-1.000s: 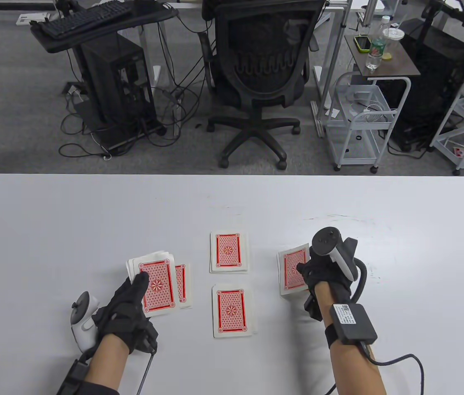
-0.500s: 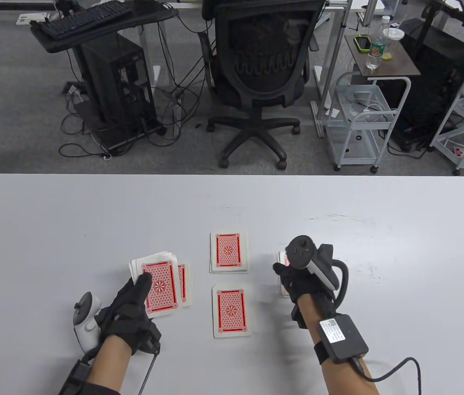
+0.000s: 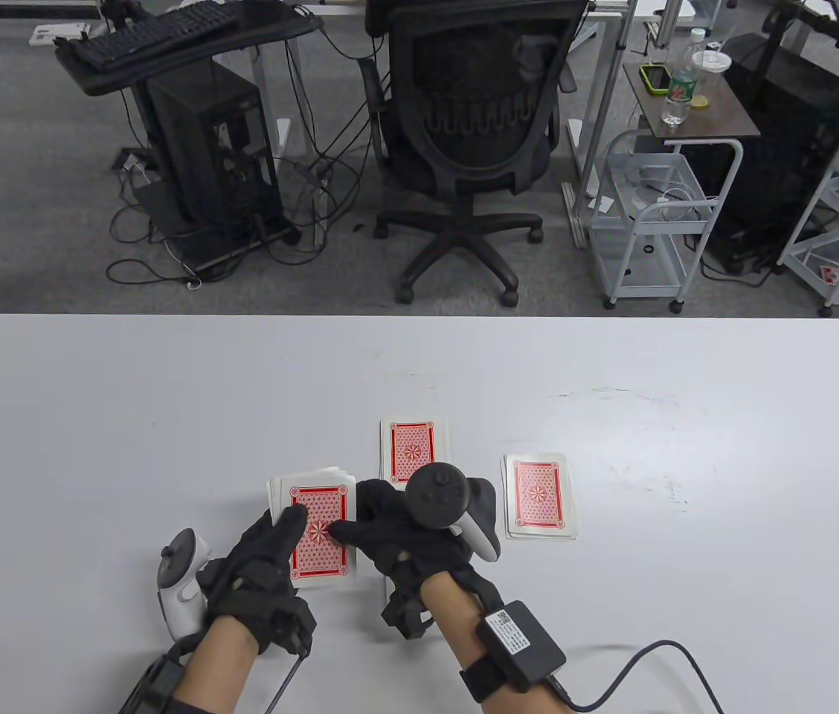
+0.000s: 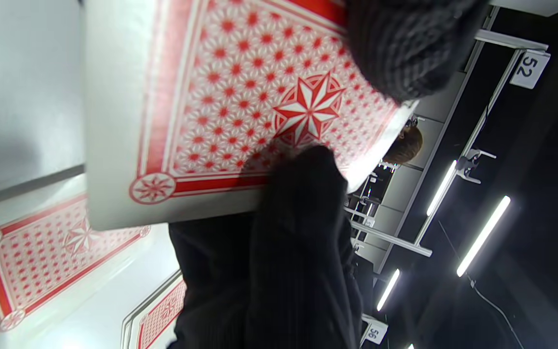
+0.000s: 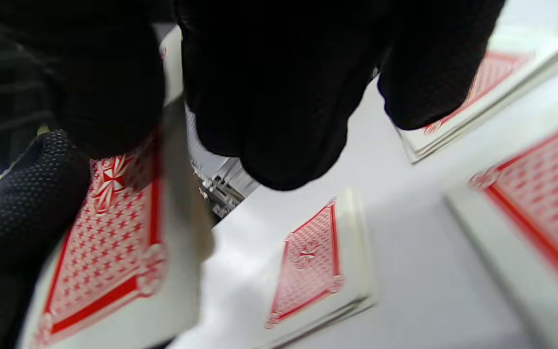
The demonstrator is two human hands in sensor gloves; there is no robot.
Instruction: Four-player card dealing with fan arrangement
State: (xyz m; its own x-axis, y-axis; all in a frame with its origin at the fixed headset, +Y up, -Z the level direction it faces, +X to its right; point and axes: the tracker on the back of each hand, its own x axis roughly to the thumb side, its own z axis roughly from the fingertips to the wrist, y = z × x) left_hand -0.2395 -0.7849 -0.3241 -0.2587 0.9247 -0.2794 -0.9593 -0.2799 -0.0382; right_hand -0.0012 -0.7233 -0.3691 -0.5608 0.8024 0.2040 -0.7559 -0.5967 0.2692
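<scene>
Glossy paper cards [image 3: 321,532], matt knit-cloth gloves [image 3: 259,576].

Near pile [image 3: 390,587] almost fully hidden under right hand [image 3: 404,539]; left pile not visible behind the deck [image 3: 315,524]. Right wrist view motion-blurred, card edges beside the deck unreadable. Left wrist view crops the deck's top.

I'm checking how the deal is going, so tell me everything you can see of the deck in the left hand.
The deck is a thick stack of red-backed cards with white borders and a star medallion at the centre, face down and slightly splayed at its far edge. The left hand holds it above the table, thumb lying on the top card. The right hand reaches in from the right, its fingertips on the top card near the medallion.
</scene>
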